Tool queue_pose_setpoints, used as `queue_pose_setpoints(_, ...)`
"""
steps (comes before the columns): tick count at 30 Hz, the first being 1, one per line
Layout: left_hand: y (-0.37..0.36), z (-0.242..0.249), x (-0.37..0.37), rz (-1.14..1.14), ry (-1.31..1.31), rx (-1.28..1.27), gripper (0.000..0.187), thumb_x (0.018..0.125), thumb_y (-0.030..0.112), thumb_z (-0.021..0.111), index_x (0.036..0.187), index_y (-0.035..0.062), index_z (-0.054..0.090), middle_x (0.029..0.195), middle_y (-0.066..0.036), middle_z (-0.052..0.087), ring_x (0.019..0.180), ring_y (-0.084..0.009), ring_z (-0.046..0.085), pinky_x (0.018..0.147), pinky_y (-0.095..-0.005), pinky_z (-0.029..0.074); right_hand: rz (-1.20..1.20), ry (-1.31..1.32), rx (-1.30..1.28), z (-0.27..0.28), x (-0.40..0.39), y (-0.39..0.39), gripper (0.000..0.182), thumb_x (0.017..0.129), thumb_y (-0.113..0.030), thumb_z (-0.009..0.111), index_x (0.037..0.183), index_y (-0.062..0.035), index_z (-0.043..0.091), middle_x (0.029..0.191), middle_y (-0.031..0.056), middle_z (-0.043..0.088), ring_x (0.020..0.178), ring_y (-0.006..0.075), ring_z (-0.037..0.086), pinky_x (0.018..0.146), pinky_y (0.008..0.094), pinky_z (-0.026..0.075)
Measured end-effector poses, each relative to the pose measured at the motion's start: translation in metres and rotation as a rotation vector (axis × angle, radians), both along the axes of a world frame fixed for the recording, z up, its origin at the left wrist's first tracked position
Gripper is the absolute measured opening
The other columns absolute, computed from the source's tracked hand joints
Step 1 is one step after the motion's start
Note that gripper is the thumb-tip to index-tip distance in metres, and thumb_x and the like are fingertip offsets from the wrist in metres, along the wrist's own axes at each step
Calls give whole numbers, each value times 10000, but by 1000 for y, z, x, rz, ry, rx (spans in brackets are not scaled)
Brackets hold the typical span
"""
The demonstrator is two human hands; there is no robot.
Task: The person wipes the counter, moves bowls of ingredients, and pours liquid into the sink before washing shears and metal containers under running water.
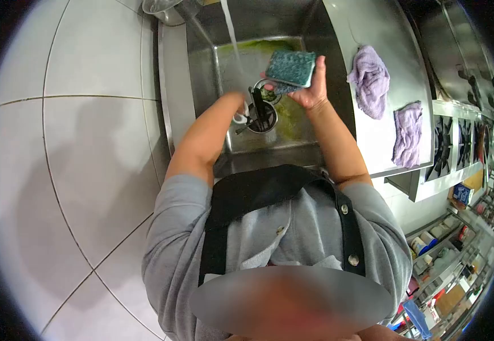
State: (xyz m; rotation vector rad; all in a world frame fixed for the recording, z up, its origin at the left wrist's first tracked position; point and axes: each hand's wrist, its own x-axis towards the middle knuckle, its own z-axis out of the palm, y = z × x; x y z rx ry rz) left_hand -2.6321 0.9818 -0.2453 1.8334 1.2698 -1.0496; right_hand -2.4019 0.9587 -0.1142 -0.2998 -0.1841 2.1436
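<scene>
We see the right hand (310, 91) grasping a teal sponge (290, 67) over the sink (201, 74), forearm raised. The left hand (241, 109) is blurred at a dark cup (262, 117) under running water (231, 34); its grip we cannot tell.

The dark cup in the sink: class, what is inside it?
Dark utensil handles stand up out of the cup. The left hand, blurred, is at its rim. What lies deeper inside is hidden.

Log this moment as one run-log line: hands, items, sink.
right hand: holds sponge | left hand: blurred, at dark cup of utensils | sink: water stream running
</scene>
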Motion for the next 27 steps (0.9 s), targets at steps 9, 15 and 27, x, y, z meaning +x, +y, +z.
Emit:
queue_pose_setpoints(9, -19, 182, -29, 872, -513, 483, 337, 775, 172, 595, 1022, -37, 503, 810, -226, 629, 656, -223, 658, 504, -312, 533, 22, -292, -88, -53, 2, 8, 521, 795, -385, 622, 1186, -75, 471, 1114, 134, 555, 1012, 313, 549, 792, 535, 478)
queue_pose_setpoints(15, -49, 133, 11, 1301, -1066, 197, 229, 807, 11, 563, 909, 41, 361, 878, -153, 581, 754, -216, 649, 516, -312, 545, 74, -333, -250, -43, -54, -8, 445, 763, -351, 678, 1080, -87, 513, 1034, 119, 587, 958, 285, 569, 820, 486, 480)
queue_pose_setpoints(27, -61, 117, 22, 1326, -1158, -8, 342, 730, 79, 697, 1026, 34, 533, 904, -47, 573, 835, -154, 585, 700, -276, 454, 64, -868, 235, -36, -46, 22, 355, 654, -106, 728, 954, 0, 571, 859, 90, 613, 735, 188, 587, 656, 310, 467)
